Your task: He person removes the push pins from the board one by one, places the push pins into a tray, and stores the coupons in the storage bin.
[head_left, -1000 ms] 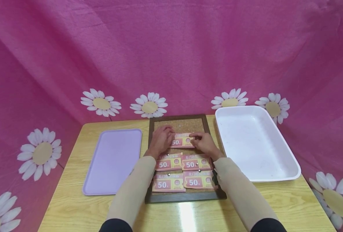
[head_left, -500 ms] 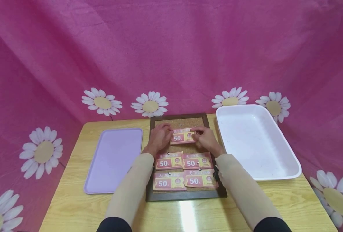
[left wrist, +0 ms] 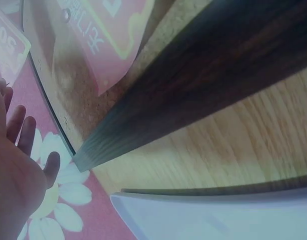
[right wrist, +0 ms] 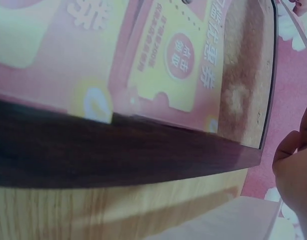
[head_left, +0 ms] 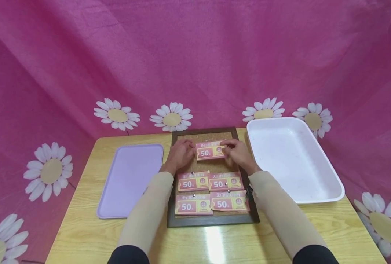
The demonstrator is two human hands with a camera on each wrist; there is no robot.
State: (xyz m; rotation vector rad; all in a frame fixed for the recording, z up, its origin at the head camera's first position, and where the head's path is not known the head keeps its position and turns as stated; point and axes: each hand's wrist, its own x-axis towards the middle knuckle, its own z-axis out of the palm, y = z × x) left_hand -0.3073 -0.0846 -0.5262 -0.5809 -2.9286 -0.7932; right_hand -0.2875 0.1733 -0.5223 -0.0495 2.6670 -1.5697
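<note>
A pink-and-yellow coupon [head_left: 210, 152] marked 50 is held slightly raised over the upper part of a framed cork board [head_left: 189, 168]. My right hand [head_left: 240, 154] pinches it at the right edge. At its left edge are the thumb and index fingertips of my left hand [head_left: 181, 153]; that grip is small in view. The left wrist view shows the other fingers of that hand spread. Two rows of coupons lie lower on the board, among them a lower-left coupon [head_left: 193, 206] and a lower-right coupon [head_left: 230, 202], with small round pin heads on them.
A flat purple tray [head_left: 132, 176] lies left of the board. The deep white tub [head_left: 291, 161] stands to the right. Everything sits on a wooden table [head_left: 195, 242], with a pink flowered cloth [head_left: 195, 66] behind it.
Both hands and the coupon have moved up the board, away from the two coupon rows. A wider strip of cork now shows below the coupon.
</note>
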